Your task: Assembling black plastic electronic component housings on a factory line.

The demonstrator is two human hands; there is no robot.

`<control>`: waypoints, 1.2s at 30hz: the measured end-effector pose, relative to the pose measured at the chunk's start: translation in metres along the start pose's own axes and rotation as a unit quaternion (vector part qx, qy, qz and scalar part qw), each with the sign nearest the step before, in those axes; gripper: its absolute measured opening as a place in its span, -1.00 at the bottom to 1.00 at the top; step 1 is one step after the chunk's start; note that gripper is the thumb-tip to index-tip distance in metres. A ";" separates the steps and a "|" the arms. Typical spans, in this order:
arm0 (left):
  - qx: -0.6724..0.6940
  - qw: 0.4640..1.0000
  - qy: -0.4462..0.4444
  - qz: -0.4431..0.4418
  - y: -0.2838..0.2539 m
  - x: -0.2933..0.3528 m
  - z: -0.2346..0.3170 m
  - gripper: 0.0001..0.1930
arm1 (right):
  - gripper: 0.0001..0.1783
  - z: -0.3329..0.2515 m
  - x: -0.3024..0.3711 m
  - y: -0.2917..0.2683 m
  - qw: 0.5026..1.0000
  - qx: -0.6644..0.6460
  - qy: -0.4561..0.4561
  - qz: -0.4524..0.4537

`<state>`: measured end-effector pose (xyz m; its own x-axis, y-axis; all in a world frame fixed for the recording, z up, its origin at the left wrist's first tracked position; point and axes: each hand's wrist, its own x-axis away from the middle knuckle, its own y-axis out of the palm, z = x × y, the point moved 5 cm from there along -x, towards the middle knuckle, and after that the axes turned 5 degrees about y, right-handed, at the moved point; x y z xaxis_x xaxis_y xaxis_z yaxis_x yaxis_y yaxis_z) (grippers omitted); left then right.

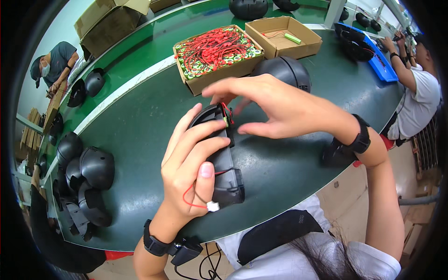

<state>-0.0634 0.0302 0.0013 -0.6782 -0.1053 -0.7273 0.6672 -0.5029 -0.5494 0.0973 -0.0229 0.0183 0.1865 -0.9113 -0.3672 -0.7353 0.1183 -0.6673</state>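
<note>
A black curved plastic housing (223, 161) stands on edge over the green bench, gripped by my left hand (184, 170). My left fingertips press on its inner side, next to a small green piece at the upper end. Red and black wires (227, 111) stick out there. A white plug connector (213, 206) on a thin red wire dangles below my left thumb. Close to the upper end of the housing, my right hand (284, 107) hovers with thumb and fingers apart, holding nothing that I can see. Its fingertips are partly blurred.
Beyond my hands stands a carton (193, 86) packed with green cells and red wires. Beside it, an open carton (308, 48) holds one green cell (292, 38). Black domed shells (97, 165) pile up at left; another (283, 73) sits behind my right hand. A blue tray (383, 70) and co-workers flank the bench.
</note>
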 end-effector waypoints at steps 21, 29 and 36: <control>0.000 1.000 -0.021 -0.002 -0.007 -0.004 -0.009 -0.53 | -0.79 -0.009 0.011 -0.020 0.994 0.010 0.028 0.103; -0.026 0.999 -0.031 0.015 -0.007 -0.004 -0.003 -0.53 | -0.88 -0.015 0.013 -0.015 0.987 0.136 -0.042 0.072; -0.090 0.992 0.017 -0.087 -0.005 -0.009 0.004 -0.57 | -0.77 -0.069 0.018 -0.016 0.915 0.279 -0.230 0.176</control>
<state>-0.0617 0.0298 0.0122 -0.7792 0.0001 -0.6268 0.5871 -0.3500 -0.7299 0.0676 -0.0688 0.0676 0.3517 -0.5299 -0.7717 -0.3791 0.6731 -0.6350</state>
